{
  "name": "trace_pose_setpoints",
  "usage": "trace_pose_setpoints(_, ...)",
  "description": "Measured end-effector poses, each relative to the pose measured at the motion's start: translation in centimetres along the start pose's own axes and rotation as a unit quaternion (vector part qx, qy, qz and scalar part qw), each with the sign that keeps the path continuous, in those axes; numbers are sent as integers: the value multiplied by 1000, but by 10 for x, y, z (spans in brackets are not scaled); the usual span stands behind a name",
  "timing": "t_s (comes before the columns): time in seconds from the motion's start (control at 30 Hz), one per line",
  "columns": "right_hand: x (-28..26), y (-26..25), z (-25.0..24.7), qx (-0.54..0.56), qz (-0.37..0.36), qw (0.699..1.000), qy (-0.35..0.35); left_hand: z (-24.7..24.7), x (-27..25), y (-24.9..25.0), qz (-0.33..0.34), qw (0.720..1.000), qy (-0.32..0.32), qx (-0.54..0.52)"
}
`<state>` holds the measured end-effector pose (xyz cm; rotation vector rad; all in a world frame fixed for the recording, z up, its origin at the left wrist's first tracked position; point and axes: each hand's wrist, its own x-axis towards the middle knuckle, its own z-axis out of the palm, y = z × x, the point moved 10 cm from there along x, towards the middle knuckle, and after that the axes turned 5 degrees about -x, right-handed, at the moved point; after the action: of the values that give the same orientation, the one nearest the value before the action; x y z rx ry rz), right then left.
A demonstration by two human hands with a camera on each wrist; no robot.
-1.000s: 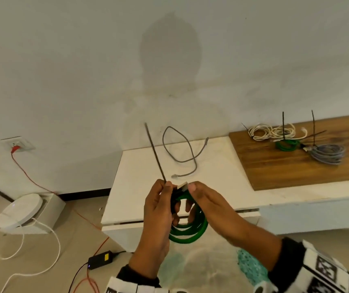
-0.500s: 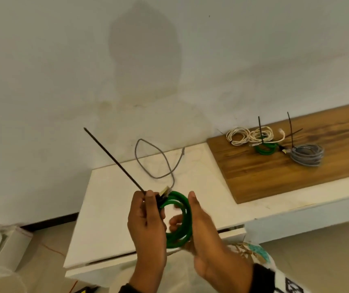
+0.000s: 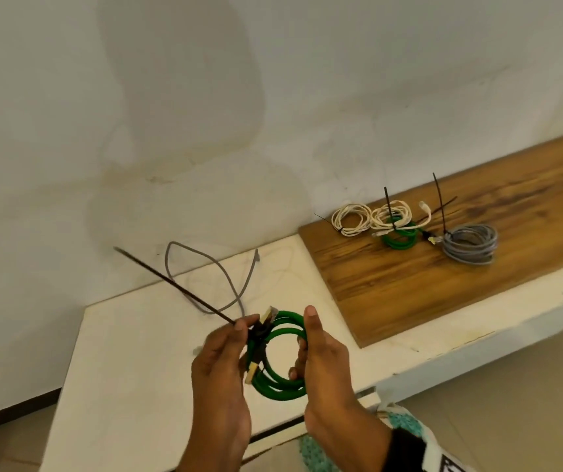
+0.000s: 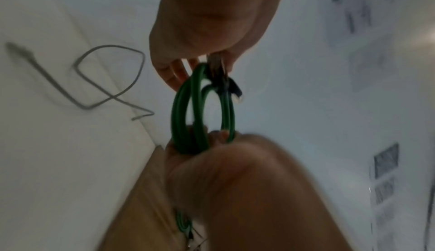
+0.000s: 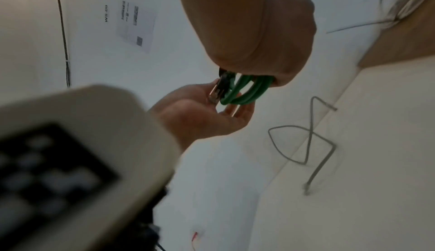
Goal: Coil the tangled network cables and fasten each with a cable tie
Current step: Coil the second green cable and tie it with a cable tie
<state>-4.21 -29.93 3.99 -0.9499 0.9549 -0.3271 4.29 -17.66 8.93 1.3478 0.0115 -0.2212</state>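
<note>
A green network cable (image 3: 283,379) is wound into a small coil and held in the air over the white counter's (image 3: 137,352) front edge. A black cable tie (image 3: 177,287) circles the coil's left side, its long tail pointing up and left. My left hand (image 3: 242,330) pinches the tie where the tail leaves the coil, beside the two plug ends. My right hand (image 3: 303,342) grips the coil's right side, thumb up and fingers through the loop. The left wrist view shows the coil (image 4: 202,106) edge-on between both hands. A loose grey cable (image 3: 218,277) lies uncoiled on the counter behind.
A wooden board (image 3: 409,287) on the counter's right carries tied coils: two white (image 3: 355,219), one green (image 3: 399,238), one grey (image 3: 470,243), their tie tails sticking up. The wall stands close behind. A printed sheet (image 5: 136,22) hangs on it.
The tie's tail has swung from near upright to leaning far left. My right hand shifted from the coil's top to its right side, thumb raised. The head view turned left.
</note>
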Motion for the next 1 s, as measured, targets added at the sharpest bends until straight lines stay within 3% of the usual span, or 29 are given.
trace_pose_setpoints(0.1,18,-2,-7,-21,-19,1000,-5,3,9,-16,-43,999,11,-11)
trace_pose_setpoints(0.27,39,10,-5,-50,-12,998,-31,1,32,-33,-53,996,73,-8)
trace_pose_setpoints(0.37,55,10,-7,-52,-3,997,-51,8,46,-43,-45,997,55,18)
trace_pose_setpoints(0.47,70,9,-9,-67,5,995,-78,16,58,-69,-105,994,3,9)
trace_pose_setpoints(0.57,88,-13,-31,-84,-76,992,-55,18,63,-101,-205,978,-40,-3)
trace_pose_setpoints(0.67,114,-47,-71,-186,-194,963,11,-9,72,-115,-233,973,-3,-3)
trace_pose_setpoints(0.73,131,-68,-85,-307,-286,907,25,-32,78,-122,-236,971,29,-22)
trace_pose_setpoints(0.77,136,-78,-88,-389,-342,854,38,-41,80,-129,-246,968,35,-37)
trace_pose_setpoints(0.83,148,-87,-83,-565,-428,702,71,-54,81,-140,-271,959,58,-59)
trace_pose_setpoints(0.87,162,-79,-79,-645,-419,636,61,-55,81,-143,-279,956,56,-72)
trace_pose_setpoints(0.93,194,-57,-80,-775,-333,536,15,-49,82,-150,-301,949,31,-89)
trace_pose_setpoints(0.97,203,-47,-82,-810,-302,502,-10,-44,82,-152,-312,945,6,-93)
trace_pose_setpoints(1.0,207,-43,-84,-822,-295,486,-26,-38,87,-152,-319,941,-17,-110)
